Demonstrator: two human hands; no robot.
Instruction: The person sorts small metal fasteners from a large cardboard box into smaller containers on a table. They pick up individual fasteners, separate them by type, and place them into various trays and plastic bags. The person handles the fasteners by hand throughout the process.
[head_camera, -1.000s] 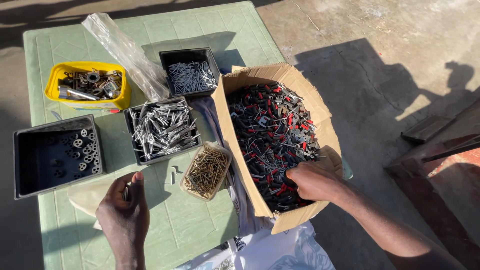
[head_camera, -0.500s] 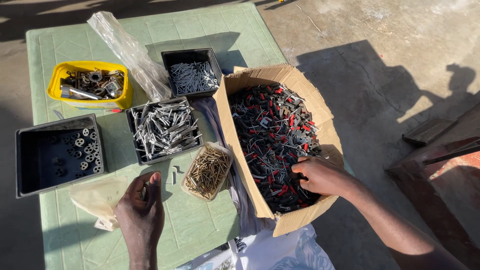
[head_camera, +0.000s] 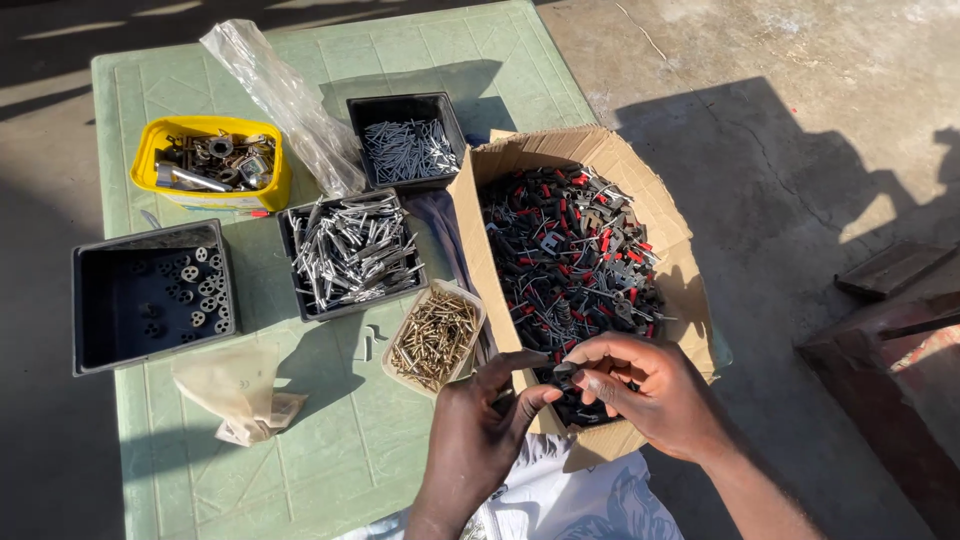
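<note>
- a small dark part (head_camera: 563, 376) sits low in the frame, just right of centre, over the near edge of the cardboard box (head_camera: 690, 300); it is too small to tell its exact shape, though it looks like one of the black pieces from the box
- the right hand (head_camera: 650, 395) has its fingers (head_camera: 600, 382) curled in and pinched on that part; the left hand (head_camera: 480, 430) meets it from the left, thumb and forefinger closed on the same part
- the cardboard box stands open at centre right, filled with a heap of black, red and metal pieces (head_camera: 570, 260); its far half overhangs the right edge of the table (head_camera: 350, 470)
- just left of the box, a pale tray of brass-coloured screws (head_camera: 435, 338); above it a black tray of shiny metal pins (head_camera: 350, 250); further up a black tray of thin grey nails (head_camera: 408, 148)
- at upper left a yellow tub of mixed metal fittings (head_camera: 212, 162), with a clear plastic bag (head_camera: 285, 100) lying beside it
- at far left a black tray with a few round washers (head_camera: 150, 295); below it a crumpled beige bag (head_camera: 235, 390) on the green table
</note>
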